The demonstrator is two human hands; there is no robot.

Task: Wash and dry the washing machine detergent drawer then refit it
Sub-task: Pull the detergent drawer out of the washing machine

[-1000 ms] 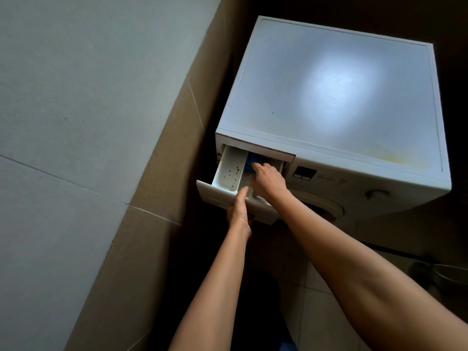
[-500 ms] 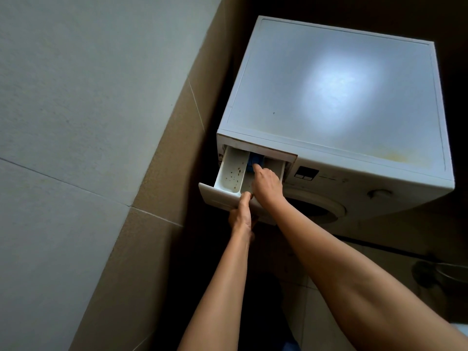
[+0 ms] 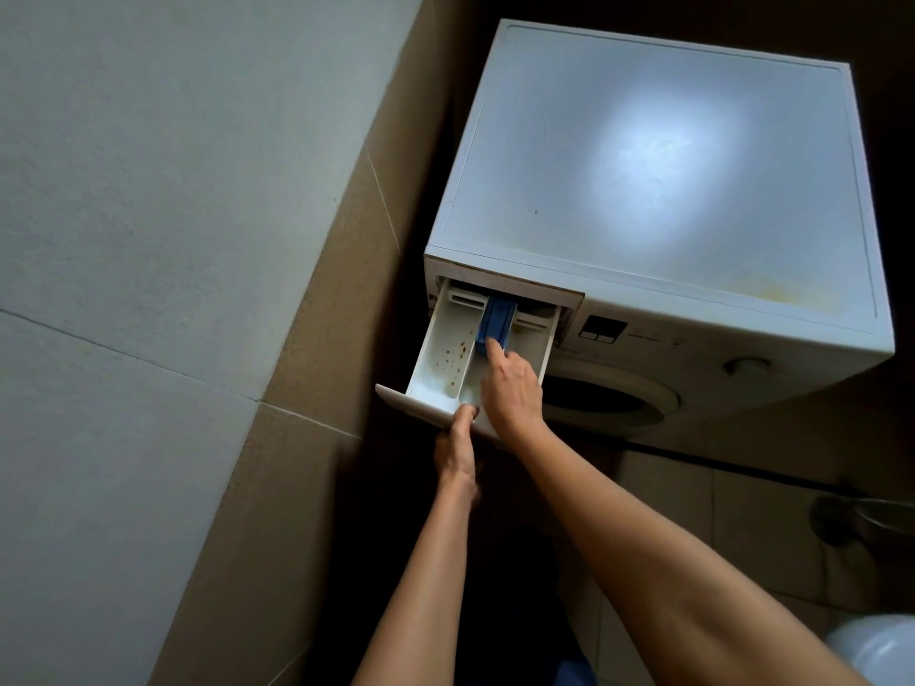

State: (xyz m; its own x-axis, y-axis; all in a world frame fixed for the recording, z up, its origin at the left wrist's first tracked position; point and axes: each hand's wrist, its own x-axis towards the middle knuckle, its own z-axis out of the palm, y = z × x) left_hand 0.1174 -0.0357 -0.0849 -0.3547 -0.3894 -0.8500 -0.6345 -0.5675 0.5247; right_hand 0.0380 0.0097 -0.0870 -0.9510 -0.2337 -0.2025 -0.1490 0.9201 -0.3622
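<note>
Sliding farther out of the washing machine (image 3: 643, 190) than a second ago, the detergent drawer (image 3: 430, 354), centre frame, is gripped at its front by the left hand (image 3: 458, 453) while the right hand (image 3: 512, 388) presses one straight forefinger on the blue tab (image 3: 495, 319), so removal for washing looks close.

Dim room, glare patch on washing machine top (image 3: 658, 156), black shadow beside it, wide-angle bending at edges
</note>
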